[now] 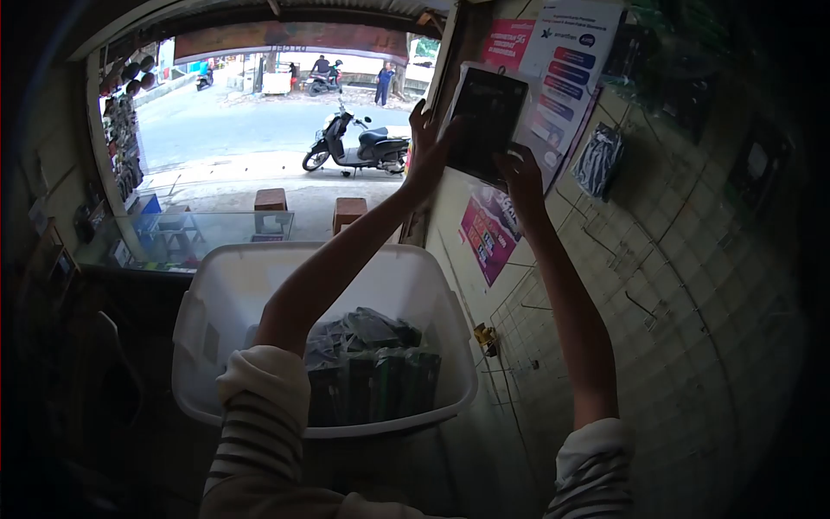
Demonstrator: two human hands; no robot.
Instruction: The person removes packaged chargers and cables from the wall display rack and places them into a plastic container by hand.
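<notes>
Raised against the wall at upper right is a dark, flat rectangular package (486,117) in a clear plastic sleeve, with a small hook or hang hole at its top edge. My left hand (430,149) grips its left side, with part of the fingers lying over the package. My right hand (522,180) pinches the lower right corner between thumb and fingers. Below my arms stands a white plastic tub (220,264) holding several dark, plastic-wrapped packages (372,381).
A wire grid (683,285) with metal hooks (641,307) covers the right wall, where another wrapped package (597,161) hangs. Posters (566,69) are fixed beside it. Beyond the tub are a glass counter (207,227), brown stools (270,201) and a parked scooter (359,143) outside.
</notes>
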